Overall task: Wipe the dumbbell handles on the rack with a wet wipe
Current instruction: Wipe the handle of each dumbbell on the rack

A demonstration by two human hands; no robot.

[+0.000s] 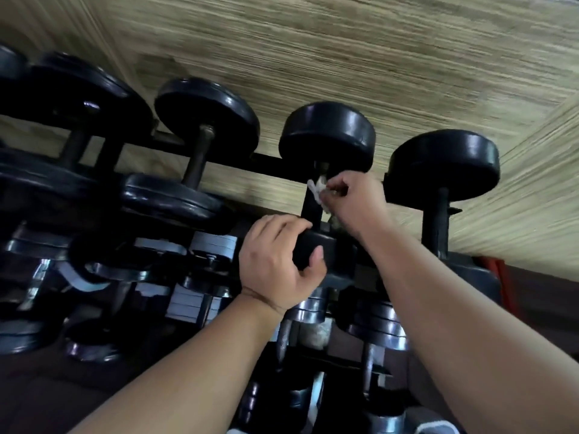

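View from above onto a black dumbbell rack (266, 166) set against a beige, woven-looking surface (344, 57). The picture is slightly blurred.

A row of black round-headed dumbbells lies across the rack's top rails. Toward the right end of that row is the dumbbell being wiped (327, 133). The left hand (275, 261) grasps its near head, fingers curled over the top and thumb pressed against the side. The right hand (351, 198) pinches a crumpled white wet wipe (315, 187) against the dumbbell's handle (322, 167), just beside the far head. Most of the handle is hidden behind the hands.

Another black dumbbell (441, 161) lies just to the right, at the rack's right end, and a larger one (206, 114) to the left. On the lower tier, nearer the camera, sit dumbbells with shiny chrome plates (376, 321).
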